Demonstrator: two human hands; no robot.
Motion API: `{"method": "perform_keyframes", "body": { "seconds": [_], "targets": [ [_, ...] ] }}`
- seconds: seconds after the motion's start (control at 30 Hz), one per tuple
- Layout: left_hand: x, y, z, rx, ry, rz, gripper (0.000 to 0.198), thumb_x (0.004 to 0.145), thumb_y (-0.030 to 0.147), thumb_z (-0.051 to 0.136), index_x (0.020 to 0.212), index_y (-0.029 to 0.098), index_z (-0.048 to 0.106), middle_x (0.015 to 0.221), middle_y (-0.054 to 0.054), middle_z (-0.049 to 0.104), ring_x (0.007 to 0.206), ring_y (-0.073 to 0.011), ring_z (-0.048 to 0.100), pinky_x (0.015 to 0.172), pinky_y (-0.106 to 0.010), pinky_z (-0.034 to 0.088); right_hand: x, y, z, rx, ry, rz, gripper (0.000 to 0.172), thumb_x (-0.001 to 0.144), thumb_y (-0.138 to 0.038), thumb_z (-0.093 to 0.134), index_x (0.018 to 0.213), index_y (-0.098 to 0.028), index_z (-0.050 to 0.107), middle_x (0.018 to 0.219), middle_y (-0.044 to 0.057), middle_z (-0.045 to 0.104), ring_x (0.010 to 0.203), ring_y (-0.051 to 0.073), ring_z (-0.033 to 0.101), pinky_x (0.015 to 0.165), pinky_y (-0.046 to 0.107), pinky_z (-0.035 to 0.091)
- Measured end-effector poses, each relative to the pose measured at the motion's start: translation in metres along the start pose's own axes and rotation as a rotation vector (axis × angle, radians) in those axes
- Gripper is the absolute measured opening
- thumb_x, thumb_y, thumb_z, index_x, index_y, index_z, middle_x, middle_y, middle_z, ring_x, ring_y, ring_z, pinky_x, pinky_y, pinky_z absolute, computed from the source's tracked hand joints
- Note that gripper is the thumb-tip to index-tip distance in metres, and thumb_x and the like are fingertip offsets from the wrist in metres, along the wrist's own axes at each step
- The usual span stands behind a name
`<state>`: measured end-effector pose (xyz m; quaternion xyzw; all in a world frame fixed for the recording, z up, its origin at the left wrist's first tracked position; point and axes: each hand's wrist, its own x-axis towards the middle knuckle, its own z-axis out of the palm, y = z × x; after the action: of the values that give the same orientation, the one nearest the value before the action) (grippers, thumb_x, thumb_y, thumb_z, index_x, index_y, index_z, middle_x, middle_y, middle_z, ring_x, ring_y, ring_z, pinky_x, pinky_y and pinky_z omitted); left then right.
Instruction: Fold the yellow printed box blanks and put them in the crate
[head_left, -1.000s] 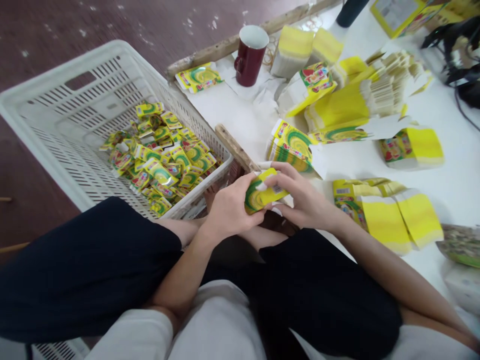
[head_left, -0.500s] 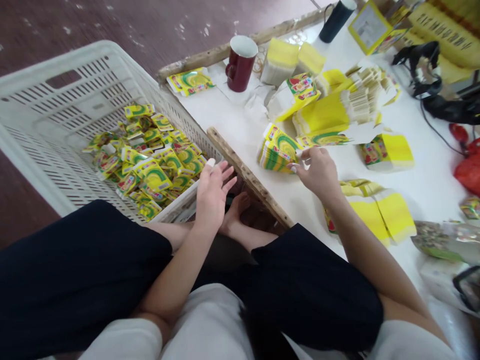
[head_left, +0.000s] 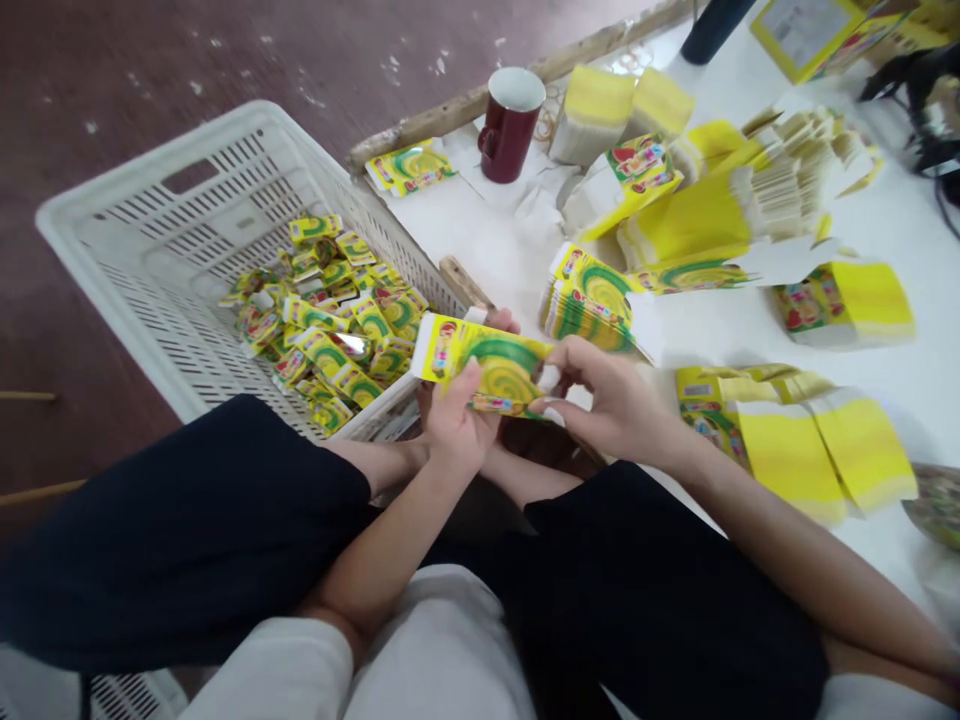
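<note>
Flat printed carton blank (head_left: pixel 487 370), glossy yellow-green card, pinched by both hands, left (head_left: pixel 457 420), right (head_left: pixel 607 400).

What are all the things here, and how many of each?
flat carton: one, yellow and green, held between both hands
crate: one, white, on the floor at the left
small boxes: a heap, too many to count, yellow and green, inside the crate
mug: one, dark red, near the table's far edge
carton stacks: several, yellow and green, spread over the table
dark cylinder: one, black, top of the picture, cut off
table: one, white top, at the right
left hand: one, grips the flat carton from below
right hand: one, pinches the flat carton's right end
</note>
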<state>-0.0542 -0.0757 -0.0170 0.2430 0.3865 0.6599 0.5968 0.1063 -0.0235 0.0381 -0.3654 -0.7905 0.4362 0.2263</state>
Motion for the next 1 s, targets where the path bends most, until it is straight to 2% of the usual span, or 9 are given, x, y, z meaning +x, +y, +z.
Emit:
{"method": "perform_keyframes", "body": {
  "seconds": [0.13,0.23,0.43,0.5,0.6,0.7,0.8,0.9,1.0],
  "targets": [
    [-0.006,0.007,0.006,0.023,0.156,0.129,0.051,0.089,0.064,0.06,0.122,0.026,0.068,0.122,-0.008,0.075,0.134,-0.0319,0.061,0.109,-0.05,0.055,0.003,-0.017,0.03,0.311,-0.04,0.008,0.014,0.087,-0.021,0.067,0.091,-0.023,0.053,0.085,-0.001,0.061,0.076,0.014,0.061,0.071,0.029,0.054],
    [-0.011,0.004,0.008,0.026,0.232,0.2,0.045,0.089,0.062,0.063,0.114,0.026,0.071,0.114,-0.007,0.077,0.124,-0.0304,0.068,0.104,-0.048,0.059,0.005,-0.023,0.036,0.363,-0.05,0.009,0.014,0.086,-0.021,0.068,0.087,-0.023,0.054,0.084,-0.001,0.06,0.075,0.014,0.059,0.07,0.03,0.053],
    [-0.008,0.013,-0.004,0.106,-0.042,0.103,0.059,0.085,0.071,0.064,0.125,0.028,0.069,0.123,-0.009,0.074,0.134,-0.0335,0.061,0.108,-0.05,0.057,0.011,-0.021,0.022,-0.013,-0.02,-0.066,0.02,0.075,-0.003,0.058,0.077,-0.022,0.052,0.072,-0.003,0.056,0.067,0.012,0.053,0.06,0.025,0.042],
    [-0.004,0.013,-0.009,0.051,0.03,0.166,0.057,0.088,0.068,0.062,0.132,0.032,0.065,0.13,-0.006,0.071,0.136,-0.0316,0.06,0.111,-0.048,0.055,0.012,-0.021,0.019,-0.027,-0.013,-0.085,0.021,0.075,-0.001,0.058,0.079,-0.021,0.054,0.075,-0.002,0.058,0.069,0.013,0.055,0.063,0.026,0.044],
    [-0.001,0.006,-0.01,-0.04,0.183,0.248,0.051,0.09,0.061,0.065,0.133,0.033,0.063,0.131,-0.004,0.071,0.134,-0.0285,0.062,0.109,-0.042,0.055,0.012,-0.021,0.019,0.18,-0.001,-0.046,0.016,0.082,-0.01,0.064,0.088,-0.022,0.055,0.084,-0.001,0.06,0.076,0.014,0.059,0.069,0.028,0.05],
    [0.0,0.0,-0.003,-0.114,0.264,0.171,0.05,0.086,0.063,0.069,0.119,0.026,0.068,0.115,-0.007,0.074,0.127,-0.0287,0.066,0.104,-0.039,0.056,0.01,-0.017,0.022,0.348,-0.068,0.022,0.018,0.085,-0.02,0.068,0.093,-0.023,0.053,0.089,0.0,0.058,0.08,0.016,0.06,0.072,0.031,0.053],
    [0.001,0.002,0.005,-0.18,0.276,0.117,0.045,0.084,0.065,0.069,0.101,0.023,0.068,0.095,-0.005,0.072,0.113,-0.026,0.07,0.1,-0.036,0.056,0.007,-0.01,0.031,0.229,-0.145,0.086,0.026,0.081,-0.021,0.071,0.093,-0.024,0.048,0.086,-0.001,0.055,0.075,0.016,0.056,0.068,0.03,0.049],
    [0.003,0.002,0.005,-0.223,0.299,0.138,0.05,0.084,0.073,0.063,0.084,0.023,0.06,0.076,0.0,0.059,0.083,-0.0182,0.068,0.091,-0.033,0.058,0.006,-0.007,0.044,0.067,-0.164,0.141,0.039,0.075,-0.021,0.076,0.095,-0.024,0.043,0.083,-0.003,0.054,0.07,0.015,0.052,0.063,0.029,0.042],
    [0.006,-0.004,-0.006,-0.131,0.312,0.106,0.061,0.077,0.085,0.06,0.08,0.024,0.056,0.076,0.0,0.056,0.073,-0.0156,0.062,0.084,-0.032,0.059,0.008,-0.006,0.048,0.036,-0.142,0.163,0.036,0.077,-0.017,0.071,0.099,-0.024,0.043,0.08,-0.005,0.052,0.067,0.014,0.05,0.06,0.027,0.039]
  ]
}}
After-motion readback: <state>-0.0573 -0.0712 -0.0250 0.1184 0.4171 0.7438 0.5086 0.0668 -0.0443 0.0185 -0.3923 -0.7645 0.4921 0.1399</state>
